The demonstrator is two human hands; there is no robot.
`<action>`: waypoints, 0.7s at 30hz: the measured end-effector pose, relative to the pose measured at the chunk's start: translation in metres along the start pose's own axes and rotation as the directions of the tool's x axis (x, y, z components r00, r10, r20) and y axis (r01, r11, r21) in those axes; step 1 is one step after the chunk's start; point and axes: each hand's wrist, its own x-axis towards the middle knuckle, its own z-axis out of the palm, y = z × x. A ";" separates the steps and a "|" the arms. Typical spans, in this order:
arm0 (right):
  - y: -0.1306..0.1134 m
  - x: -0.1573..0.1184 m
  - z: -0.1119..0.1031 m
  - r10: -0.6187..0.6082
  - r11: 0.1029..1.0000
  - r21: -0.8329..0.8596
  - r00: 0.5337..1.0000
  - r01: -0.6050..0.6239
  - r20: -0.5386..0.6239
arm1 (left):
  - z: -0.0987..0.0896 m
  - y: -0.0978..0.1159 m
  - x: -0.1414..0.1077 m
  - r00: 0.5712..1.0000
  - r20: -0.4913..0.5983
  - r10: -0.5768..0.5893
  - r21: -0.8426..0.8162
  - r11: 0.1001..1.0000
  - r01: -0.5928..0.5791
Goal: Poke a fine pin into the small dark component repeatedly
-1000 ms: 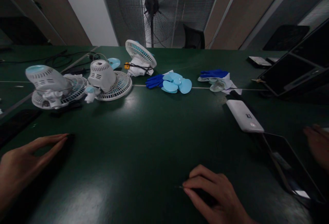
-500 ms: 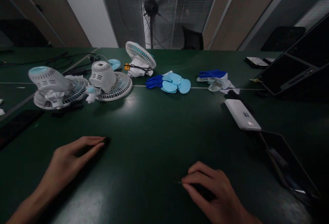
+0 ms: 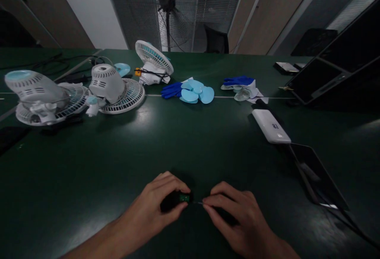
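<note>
**Green piece [image 3: 184, 198] and thin piece [image 3: 197, 202] almost end to end between two pinching hands**

The left hand [image 3: 150, 201] grips the green piece between thumb and fingertips, a dark gap showing inside the curl. Just beside it, the right hand [image 3: 246, 215] is closed to a fine pinch on the thin piece, which points toward the left hand. Both are low over the desk [image 3: 192, 144].

Fingers cover much of the green piece; its full shape is hidden. The thin piece is too faint to identify, and whether the two pieces touch cannot be told. The left forearm runs off the bottom edge, as does the right one.

Three white fans stand beyond the left hand: a left fan [image 3: 38, 86], a middle fan [image 3: 107, 84] and a far fan [image 3: 148, 77]. Two glove heaps lie ahead of the hands, the left heap [image 3: 170, 90] with one blue blade [image 3: 197, 91] on it, the right heap [image 3: 245, 86] farther right. Beyond the right hand, to its right, are one white box [image 3: 270, 126] and one dark tablet [image 3: 308, 168].
</note>
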 end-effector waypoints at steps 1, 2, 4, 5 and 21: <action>0.000 0.000 0.001 -0.006 1.000 -0.007 1.000 0.006 -0.011 | 0.000 0.000 -0.001 1.000 0.000 -0.006 -0.004 1.000 0.006; 0.000 0.001 0.002 -0.012 1.000 -0.015 1.000 0.012 -0.020 | -0.001 -0.001 -0.001 1.000 0.001 -0.009 -0.003 1.000 0.009; -0.001 0.002 0.003 -0.022 0.999 -0.031 0.999 0.021 -0.034 | -0.001 -0.001 -0.002 1.000 0.009 -0.010 0.008 1.000 0.010; -0.001 0.003 0.004 -0.024 0.999 -0.038 0.999 0.023 -0.038 | 0.000 -0.001 -0.002 1.000 0.015 -0.012 0.015 1.000 0.011; -0.025 0.014 0.014 -0.116 0.993 0.012 0.987 0.118 -0.108 | 0.002 -0.008 -0.003 0.999 0.044 0.022 0.061 0.998 -0.025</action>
